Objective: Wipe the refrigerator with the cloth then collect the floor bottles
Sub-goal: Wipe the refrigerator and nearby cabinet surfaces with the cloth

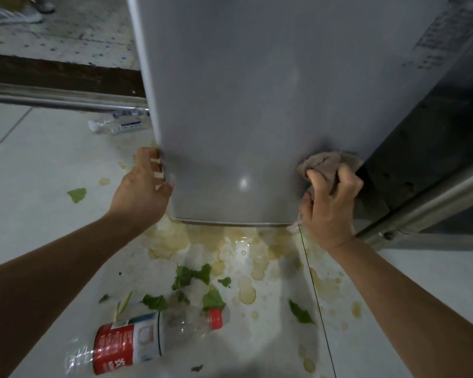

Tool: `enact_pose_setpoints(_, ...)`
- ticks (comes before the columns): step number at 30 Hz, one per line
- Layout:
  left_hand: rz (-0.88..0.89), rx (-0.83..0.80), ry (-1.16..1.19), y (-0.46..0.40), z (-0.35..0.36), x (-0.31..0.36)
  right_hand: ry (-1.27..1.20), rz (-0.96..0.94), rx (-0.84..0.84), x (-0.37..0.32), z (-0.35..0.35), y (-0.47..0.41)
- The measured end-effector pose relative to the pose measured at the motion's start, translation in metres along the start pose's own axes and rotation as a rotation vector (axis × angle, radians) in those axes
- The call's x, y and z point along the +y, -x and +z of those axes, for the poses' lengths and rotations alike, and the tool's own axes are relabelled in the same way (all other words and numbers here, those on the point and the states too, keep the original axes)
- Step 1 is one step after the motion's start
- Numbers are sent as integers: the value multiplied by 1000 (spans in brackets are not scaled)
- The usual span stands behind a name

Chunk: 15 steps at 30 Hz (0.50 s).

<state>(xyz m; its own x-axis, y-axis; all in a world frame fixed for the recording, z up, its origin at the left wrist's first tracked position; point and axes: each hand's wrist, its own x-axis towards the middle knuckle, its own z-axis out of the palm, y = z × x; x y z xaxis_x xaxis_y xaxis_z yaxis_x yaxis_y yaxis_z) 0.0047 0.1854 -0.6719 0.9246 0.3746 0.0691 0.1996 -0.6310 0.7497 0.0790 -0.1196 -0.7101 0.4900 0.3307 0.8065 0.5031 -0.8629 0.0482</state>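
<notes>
Head camera looks steeply down the grey refrigerator (243,105) to the tiled floor (38,173), with both hands low on the cabinet. The right hand (329,205) is closed on a bunched pinkish cloth (325,163), pressing it against the lower right corner of the refrigerator's front face, just above the bottom edge. The left hand (142,186) curls around the lower left edge, fingers hooked on the side, bracing rather than carrying anything. The wiping step looks to be in hand, and it is probably at the last low band of the panel. To do it well, the cloth would best be spread flatter under the palm so more fabric meets the surface, then drawn in overlapping passes across toward the braced hand, finishing along the bottom rim where drips gather. The floor directly below is wet with yellowish spill (246,257) and scattered green leaves (191,276), so footing may be slippery and the cloth should stay off it. Two bottles wait for later: a red-labelled bottle (137,339) lying near the person's feet, and a clear bottle (118,124) lying beside the refrigerator's far left side.
</notes>
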Motion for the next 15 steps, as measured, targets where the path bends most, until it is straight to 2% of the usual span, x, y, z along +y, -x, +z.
enact_pose_setpoints(2,2,22,-6,1,3,-1,29,-125,-131,7,7,14)
enact_pose_setpoints(5,-6,34,2,1,3,0,39,-431,-563,13,8,37)
enact_pose_setpoints(6,-9,26,4,1,2,0,53,-490,-659,13,6,39)
enact_pose_setpoints(7,-9,14,2,0,1,-1,69,-521,-681,12,5,36)
enact_pose_setpoints(9,-10,-17,-5,-2,-3,-2,66,-500,-594,2,5,24)
enact_pose_setpoints(11,-5,-35,1,-1,-4,-4,-83,-316,-435,-8,6,3)
enact_pose_setpoints(13,-18,-51,43,0,-5,-6,-184,-135,-183,-25,3,-23)
enact_pose_setpoints(15,-15,-59,77,2,-5,-7,-142,-155,108,-40,10,-36)
